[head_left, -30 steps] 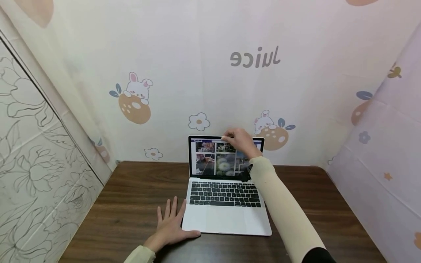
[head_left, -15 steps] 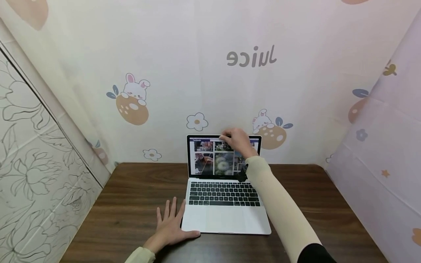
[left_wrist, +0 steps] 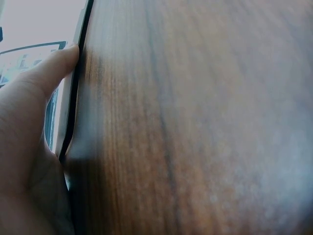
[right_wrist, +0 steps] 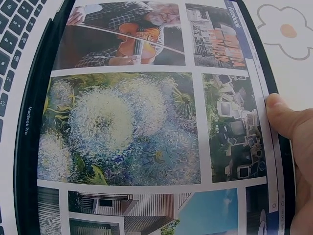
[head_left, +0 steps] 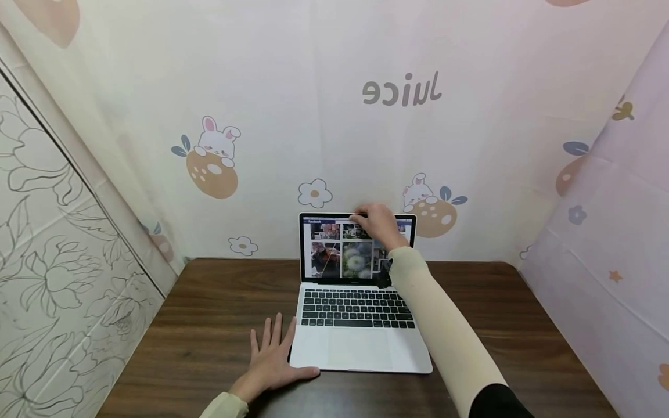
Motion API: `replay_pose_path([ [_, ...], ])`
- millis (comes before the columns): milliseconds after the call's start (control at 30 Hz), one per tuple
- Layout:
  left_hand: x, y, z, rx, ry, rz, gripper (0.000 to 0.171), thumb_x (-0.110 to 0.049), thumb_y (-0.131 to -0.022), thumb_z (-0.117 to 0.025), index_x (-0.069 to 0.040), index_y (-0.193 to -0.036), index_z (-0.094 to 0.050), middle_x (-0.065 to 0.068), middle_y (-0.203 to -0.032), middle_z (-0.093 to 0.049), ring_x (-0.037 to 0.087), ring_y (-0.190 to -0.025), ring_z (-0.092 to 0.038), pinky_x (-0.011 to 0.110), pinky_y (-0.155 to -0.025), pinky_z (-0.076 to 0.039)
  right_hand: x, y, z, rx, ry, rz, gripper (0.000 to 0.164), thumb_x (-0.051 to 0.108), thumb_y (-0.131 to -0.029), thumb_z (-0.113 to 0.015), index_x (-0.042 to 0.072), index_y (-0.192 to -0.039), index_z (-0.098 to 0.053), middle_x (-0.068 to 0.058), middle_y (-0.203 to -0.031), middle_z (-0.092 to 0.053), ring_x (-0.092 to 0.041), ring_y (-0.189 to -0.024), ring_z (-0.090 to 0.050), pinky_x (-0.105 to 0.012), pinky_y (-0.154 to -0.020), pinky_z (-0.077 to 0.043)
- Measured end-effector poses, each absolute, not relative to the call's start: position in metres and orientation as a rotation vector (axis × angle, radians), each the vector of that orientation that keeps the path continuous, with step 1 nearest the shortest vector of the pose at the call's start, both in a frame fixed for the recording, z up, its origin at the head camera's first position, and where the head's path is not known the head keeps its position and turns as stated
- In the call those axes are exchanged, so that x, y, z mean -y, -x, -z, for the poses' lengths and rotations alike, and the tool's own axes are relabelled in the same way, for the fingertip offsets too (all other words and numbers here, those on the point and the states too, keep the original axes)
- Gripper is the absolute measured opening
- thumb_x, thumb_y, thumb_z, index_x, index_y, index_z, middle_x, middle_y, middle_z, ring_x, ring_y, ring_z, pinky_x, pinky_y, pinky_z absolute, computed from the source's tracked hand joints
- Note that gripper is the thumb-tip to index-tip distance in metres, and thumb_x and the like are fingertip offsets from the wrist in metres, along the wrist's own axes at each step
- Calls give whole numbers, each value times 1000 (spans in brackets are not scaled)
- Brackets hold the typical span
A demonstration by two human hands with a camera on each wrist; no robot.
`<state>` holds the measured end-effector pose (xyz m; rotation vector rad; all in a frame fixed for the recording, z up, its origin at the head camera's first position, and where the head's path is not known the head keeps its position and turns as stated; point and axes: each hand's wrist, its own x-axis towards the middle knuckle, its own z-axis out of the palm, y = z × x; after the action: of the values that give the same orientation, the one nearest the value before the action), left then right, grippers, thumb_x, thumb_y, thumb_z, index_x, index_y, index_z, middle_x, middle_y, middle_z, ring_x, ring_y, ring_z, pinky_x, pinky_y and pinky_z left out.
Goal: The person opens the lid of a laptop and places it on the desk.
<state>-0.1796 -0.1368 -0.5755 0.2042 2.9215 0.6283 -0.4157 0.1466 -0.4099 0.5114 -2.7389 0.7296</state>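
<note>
A silver laptop [head_left: 360, 348] stands unfolded on the wooden table, its screen [head_left: 325, 255] raised and showing a page of pictures. My right hand [head_left: 380, 225] pinches the middle of the screen's top edge. In the right wrist view the thumb [right_wrist: 281, 110] lies on the front of the display, and the other fingers are behind the lid, mostly hidden. Spread flat beside the laptop's front left corner is my left hand [head_left: 269, 363]. Its thumb [left_wrist: 61, 63] touches the front edge of the base, while the straight fingers lie on the table along the left side.
The dark wooden table [head_left: 209, 325] stretches out on both sides of the laptop. Close behind it hangs a pale curtain [head_left: 292, 116] printed with rabbits and flowers. A flower-patterned panel [head_left: 63, 261] borders the left, and more printed cloth [head_left: 601, 278] borders the right.
The head view has shifted slightly. The screen appears tilted very little differently from a second ago, with the right hand still pinching its top edge; the left hand stays in place.
</note>
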Motion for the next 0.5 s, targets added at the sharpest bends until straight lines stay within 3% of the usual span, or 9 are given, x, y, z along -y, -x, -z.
replay_pose_path([
  [500,139,181,582,-2950,-225,-664,133,-95,-62,-64,-20,-165,-24,21,-172,-11,48,-158,-3,75,-117,10,-145,421,411,2759,-476,-723,30,35,-100,-67,13,-117,-78,-7,-124,-75,-27,-110,-71,-48,-95,-56],
])
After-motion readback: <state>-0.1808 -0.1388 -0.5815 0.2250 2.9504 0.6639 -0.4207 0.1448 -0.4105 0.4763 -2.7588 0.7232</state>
